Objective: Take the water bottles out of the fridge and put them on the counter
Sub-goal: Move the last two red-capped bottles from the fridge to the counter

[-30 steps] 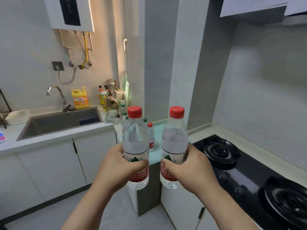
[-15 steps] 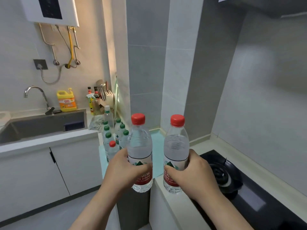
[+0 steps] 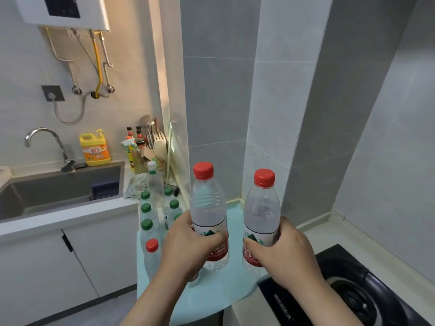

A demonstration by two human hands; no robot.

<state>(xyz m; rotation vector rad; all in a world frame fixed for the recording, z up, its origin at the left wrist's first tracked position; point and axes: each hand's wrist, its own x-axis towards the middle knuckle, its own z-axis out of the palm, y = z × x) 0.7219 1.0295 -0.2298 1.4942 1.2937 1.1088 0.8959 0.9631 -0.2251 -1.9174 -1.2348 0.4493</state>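
Note:
My left hand [image 3: 188, 245] grips a clear red-capped water bottle [image 3: 207, 208] around its label. My right hand [image 3: 284, 252] grips a second red-capped water bottle [image 3: 261, 212] the same way. Both bottles are upright, held over the light blue counter top [image 3: 233, 222] in the corner. To their left on that counter stands a cluster of several bottles [image 3: 150, 222], most with green caps, one with a red cap [image 3: 151, 245] and one with a white cap. The fridge is out of view.
A black gas hob [image 3: 353, 295] lies to the right, close to my right hand. A sink [image 3: 58, 191] with a tap, a yellow detergent jug [image 3: 95, 150], sauce bottles and a knife block [image 3: 157, 142] sit at the left. Tiled walls close off the corner behind.
I have moved closer to the corner counter, and both bottles have travelled forward to hang above the blue surface. The cluster of standing bottles has come into fuller view.

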